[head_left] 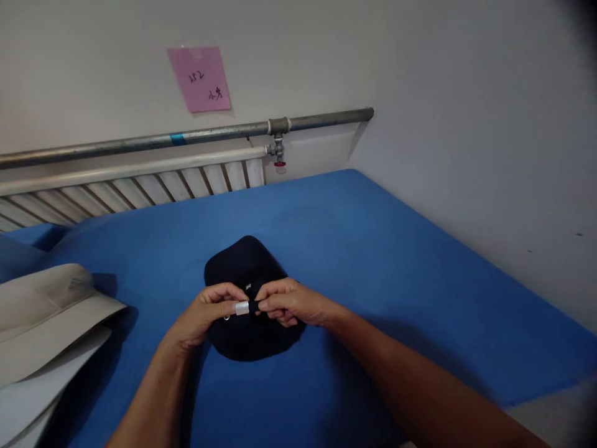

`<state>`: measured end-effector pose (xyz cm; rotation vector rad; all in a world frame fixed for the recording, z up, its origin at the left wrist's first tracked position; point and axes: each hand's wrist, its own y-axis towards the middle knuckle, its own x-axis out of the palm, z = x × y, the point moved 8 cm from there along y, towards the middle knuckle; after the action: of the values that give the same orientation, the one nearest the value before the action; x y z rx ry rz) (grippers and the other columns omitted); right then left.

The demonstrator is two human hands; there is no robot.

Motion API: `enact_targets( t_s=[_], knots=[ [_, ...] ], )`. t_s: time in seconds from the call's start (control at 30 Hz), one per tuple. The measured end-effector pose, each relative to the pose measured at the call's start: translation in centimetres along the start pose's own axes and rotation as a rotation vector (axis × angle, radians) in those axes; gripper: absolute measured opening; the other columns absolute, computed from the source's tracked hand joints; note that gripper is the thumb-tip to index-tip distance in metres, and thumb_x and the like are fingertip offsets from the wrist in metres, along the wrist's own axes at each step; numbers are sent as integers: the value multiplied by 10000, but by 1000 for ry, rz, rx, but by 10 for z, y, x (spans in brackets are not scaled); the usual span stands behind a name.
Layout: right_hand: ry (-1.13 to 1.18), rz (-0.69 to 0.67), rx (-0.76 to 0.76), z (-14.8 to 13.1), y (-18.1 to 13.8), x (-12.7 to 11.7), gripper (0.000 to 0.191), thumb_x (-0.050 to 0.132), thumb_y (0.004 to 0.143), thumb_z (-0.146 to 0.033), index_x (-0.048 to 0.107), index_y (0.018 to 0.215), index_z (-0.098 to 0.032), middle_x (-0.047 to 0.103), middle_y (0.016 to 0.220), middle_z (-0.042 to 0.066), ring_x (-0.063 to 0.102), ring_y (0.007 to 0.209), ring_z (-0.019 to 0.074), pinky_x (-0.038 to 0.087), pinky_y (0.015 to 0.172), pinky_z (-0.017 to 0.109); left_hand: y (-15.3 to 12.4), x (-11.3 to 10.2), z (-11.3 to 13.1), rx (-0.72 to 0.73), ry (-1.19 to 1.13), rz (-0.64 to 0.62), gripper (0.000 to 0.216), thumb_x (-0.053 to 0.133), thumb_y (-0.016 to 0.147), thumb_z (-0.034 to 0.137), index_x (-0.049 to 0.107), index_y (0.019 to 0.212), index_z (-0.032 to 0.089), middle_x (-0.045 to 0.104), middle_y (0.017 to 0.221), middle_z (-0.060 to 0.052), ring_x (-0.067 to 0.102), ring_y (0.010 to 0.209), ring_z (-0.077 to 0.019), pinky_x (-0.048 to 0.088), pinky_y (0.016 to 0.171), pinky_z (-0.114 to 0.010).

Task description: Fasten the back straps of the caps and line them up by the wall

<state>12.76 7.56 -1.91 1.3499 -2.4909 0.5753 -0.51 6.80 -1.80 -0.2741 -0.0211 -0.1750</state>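
Near the middle of the frame, just below the center, a dark hat point(247, 258) lies on a blue bench point(420, 280). Two bare hands are over it. The left hand point(209, 314) has its grip closed on a shiny clasp point(242, 308), with the thumb and a finger pinching its left end. The right hand point(291, 302) has its grip closed too, and it pinches a dark strap point(254, 306) that comes out of the right end of the clasp. The other fingers of the right hand are curled under. A small ring point(226, 318) shows by the left thumb, and a tiny white tag point(248, 286) shows on the hat just above the clasp.

At the lower left of the frame, some pale hats point(51, 311) are piled up, well apart from the dark one. Across the upper left runs a gray pipe point(219, 132) with a bit of blue tape point(178, 139) on it. Below the pipe is a white heater point(172, 186), and a tap point(279, 164) with a red knob is at its right end. Above the pipe, a pink paper point(203, 79) with black writing is stuck on the wall point(466, 124).
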Motion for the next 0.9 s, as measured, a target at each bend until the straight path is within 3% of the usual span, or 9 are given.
enact_targets(
  t_s=[0.23, 0.57, 0.9],
  knots=[
    [21, -42, 2, 0, 0, 2, 96, 644, 761, -240, 613, 778, -151, 409, 515, -85, 294, 390, 22, 209, 353, 142, -1, 1, 1, 19, 16, -20, 89, 782, 648, 270, 739, 704, 216, 658, 629, 37, 501, 573, -59, 376, 561, -162],
    [24, 78, 59, 1, 2, 0, 53, 579, 775, -207, 550, 751, -171, 386, 507, -93, 254, 370, 19, 169, 350, 147, 1, -1, 3, 63, -29, 36, 156, 810, 636, 292, 712, 735, 222, 658, 682, 42, 542, 629, -68, 402, 591, -157],
    [35, 85, 77, 1, 1, 2, 61, 578, 777, -214, 542, 755, -170, 388, 521, -90, 257, 382, 20, 164, 361, 152, -1, -4, 5, 89, 26, 75, 125, 791, 642, 272, 707, 716, 215, 640, 655, 40, 505, 594, -67, 380, 562, -161]
  ],
)
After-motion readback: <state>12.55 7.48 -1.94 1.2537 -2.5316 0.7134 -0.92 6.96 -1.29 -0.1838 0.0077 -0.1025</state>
